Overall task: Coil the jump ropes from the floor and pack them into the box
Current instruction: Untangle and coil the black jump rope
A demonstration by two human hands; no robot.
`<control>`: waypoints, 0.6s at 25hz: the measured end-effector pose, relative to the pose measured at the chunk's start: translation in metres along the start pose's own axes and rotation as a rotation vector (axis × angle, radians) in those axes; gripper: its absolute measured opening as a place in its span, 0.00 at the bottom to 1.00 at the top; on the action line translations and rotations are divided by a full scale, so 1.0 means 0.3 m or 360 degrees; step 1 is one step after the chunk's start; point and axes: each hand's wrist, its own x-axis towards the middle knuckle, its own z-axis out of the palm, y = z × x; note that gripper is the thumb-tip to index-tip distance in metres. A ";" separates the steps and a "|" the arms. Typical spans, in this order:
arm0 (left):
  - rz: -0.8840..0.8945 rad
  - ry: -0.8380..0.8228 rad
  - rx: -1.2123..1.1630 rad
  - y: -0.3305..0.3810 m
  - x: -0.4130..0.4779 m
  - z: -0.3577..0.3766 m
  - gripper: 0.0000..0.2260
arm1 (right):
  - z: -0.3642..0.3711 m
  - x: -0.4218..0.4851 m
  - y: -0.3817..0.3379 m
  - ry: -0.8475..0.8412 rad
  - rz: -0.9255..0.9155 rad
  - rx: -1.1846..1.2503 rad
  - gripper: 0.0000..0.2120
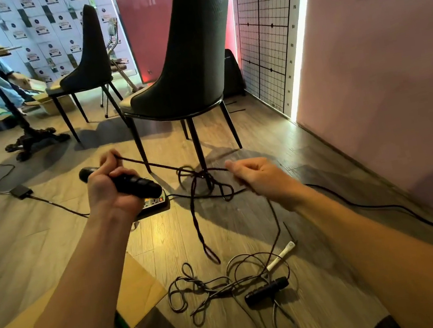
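Head view: two hands working one dark jump rope [153, 165] above the floor [55, 258].
The left hand [109, 189] is closed around two black handles [128, 183], cord pinched at its fingertips; the right hand [253, 173] is loosely curled, whether it grips the cord I cannot tell. The cord tangles round the near chair [188, 55] leg. One more black handle [266, 291], one white handle [281, 255] and loose cord lie nearer. Box [132, 283] at lower left. A second chair [87, 56] stands behind.

A dark high-backed chair [188, 55] stands at twelve o'clock on the wood-plank floor [39, 246]. A pink wall [379, 55] rises at two o'clock.
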 end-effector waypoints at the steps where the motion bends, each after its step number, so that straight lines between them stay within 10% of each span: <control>1: 0.0048 0.0100 -0.0003 0.018 0.010 -0.016 0.07 | -0.032 0.002 0.010 0.0117 -0.0041 -0.0099 0.19; 7: 0.0070 0.0377 0.0003 0.027 0.022 -0.052 0.06 | -0.137 -0.005 0.105 0.0276 -0.0002 -0.0151 0.08; 15: 0.0045 0.0532 0.0143 -0.031 0.018 -0.045 0.10 | -0.199 0.020 0.179 0.0984 0.0195 -0.0699 0.26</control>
